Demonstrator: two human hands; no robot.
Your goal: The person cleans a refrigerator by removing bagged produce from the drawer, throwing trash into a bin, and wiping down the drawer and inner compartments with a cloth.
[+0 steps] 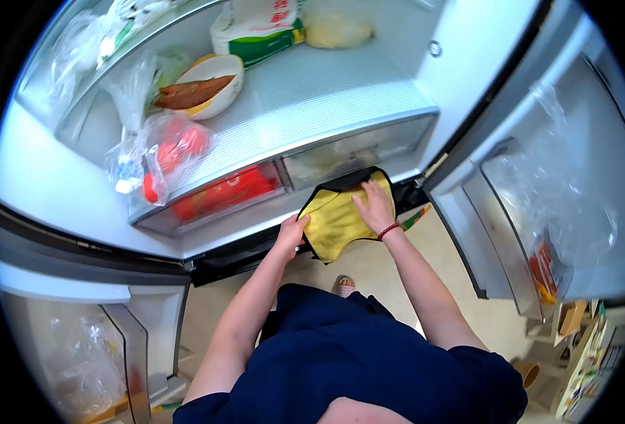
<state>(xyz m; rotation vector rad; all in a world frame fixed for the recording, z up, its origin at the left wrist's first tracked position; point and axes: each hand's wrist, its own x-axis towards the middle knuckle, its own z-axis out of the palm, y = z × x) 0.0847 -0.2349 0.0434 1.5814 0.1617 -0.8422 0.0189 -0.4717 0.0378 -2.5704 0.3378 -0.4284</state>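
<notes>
A yellow cloth [333,225] with a black edge and dark smudges is spread in front of the open fridge, near its lower front edge. My left hand [294,232] pinches the cloth's left side between thumb and fingers. On the right part of the cloth lies my right hand [376,207], palm down, with its fingers stretched out and the thumb apart. Just behind the cloth are two clear drawers; the left drawer [217,201] has red packaging in it, and the right drawer [358,154] holds pale contents that are hard to make out.
On the shelf [295,95] stand a bowl [220,99] with brown elongated food, a bag of red items [178,145], a green-and-white package [259,35] and a bag of pale food [337,28]. The left door [164,311] and right door [595,177] stand open at either side.
</notes>
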